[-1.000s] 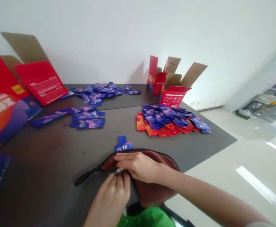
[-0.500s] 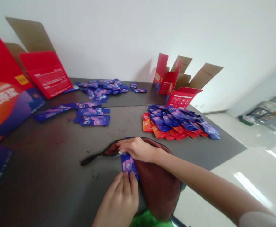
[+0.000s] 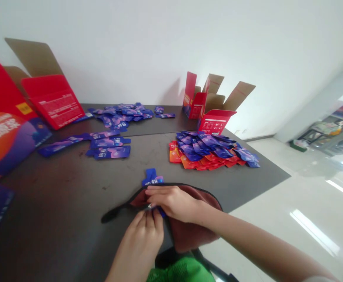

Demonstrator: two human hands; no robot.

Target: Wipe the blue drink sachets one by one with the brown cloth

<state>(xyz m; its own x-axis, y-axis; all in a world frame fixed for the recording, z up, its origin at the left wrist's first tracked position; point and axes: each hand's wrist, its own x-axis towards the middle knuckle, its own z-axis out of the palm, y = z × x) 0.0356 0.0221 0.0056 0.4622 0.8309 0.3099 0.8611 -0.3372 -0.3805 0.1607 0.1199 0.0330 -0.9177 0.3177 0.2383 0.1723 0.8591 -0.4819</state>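
On the dark grey surface (image 3: 71,203), close to its near edge, a small blue foil sachet (image 3: 153,179) pokes out from under a maroon cloth with a black edge (image 3: 189,235). The right hand (image 3: 171,203) is closed on the cloth, folding it over the sachet. The left hand (image 3: 142,243) pinches the sachet's near end with its fingertips together. A heap of blue and orange sachets (image 3: 212,152) lies well apart to the right.

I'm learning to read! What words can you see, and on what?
"纯耕": blue sachet poking out of the cloth.
"原浆", start cut off: big box at left.
White print on the red flaps: too small to read.
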